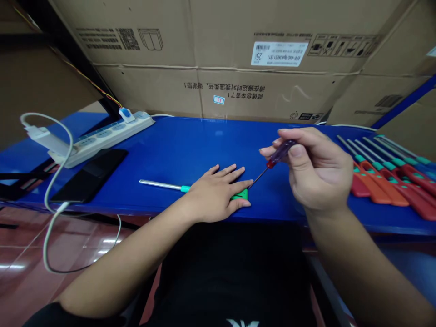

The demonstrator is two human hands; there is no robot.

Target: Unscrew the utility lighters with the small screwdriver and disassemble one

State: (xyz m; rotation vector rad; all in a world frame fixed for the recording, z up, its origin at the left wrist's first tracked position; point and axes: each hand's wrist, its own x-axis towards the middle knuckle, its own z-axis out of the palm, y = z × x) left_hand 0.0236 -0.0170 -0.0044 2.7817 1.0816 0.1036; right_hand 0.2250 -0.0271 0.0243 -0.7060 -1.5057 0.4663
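Screwdriver [281, 152] over blue table [177, 145]; cardboard [163, 91] behind, floor [81, 238] seemingly tiled.

Mid-frame, a lighter [242, 194] is showing a green body, teal collar and silver stem; a screwdriver [277, 156] is pairing translucent purple with red. The tabletop [170, 150] is gleaming plain blue. At right, more lighters [391, 193] are showing orange and red; across the top, brown cardboard [221, 45] is bearing black print.

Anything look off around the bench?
Yes: the cardboard behind the blue table is upside down; its printing and white label read inverted. No spill shows near the left hand or screwdriver.
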